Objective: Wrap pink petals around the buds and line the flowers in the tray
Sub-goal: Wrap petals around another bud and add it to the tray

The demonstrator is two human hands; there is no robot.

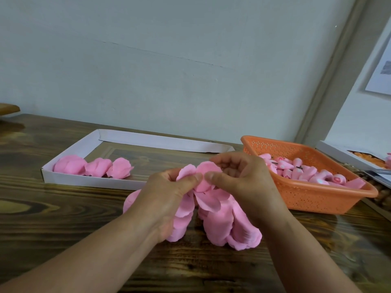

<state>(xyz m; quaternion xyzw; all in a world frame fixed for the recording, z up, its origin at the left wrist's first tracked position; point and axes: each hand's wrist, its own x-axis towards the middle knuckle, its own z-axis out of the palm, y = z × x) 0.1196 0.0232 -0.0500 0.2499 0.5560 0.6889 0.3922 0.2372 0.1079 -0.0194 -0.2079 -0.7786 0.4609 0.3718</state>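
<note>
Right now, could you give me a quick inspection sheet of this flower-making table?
Surface: dark wooden table, glossy.
Job's things: white tray holding three finished pink flowers in a row; orange basket of buds; petal pile under the hands.
Clutter: box at far right, contents unclear.
Grippers: left hand and right hand both pinch a flower in progress.
Cables: nothing seen.
Surroundings: pale wall, paper sheet pinned at right.

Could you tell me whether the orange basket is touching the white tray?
Cannot tell. In the head view, the right hand covers the spot where the orange basket and white tray would meet.
</note>
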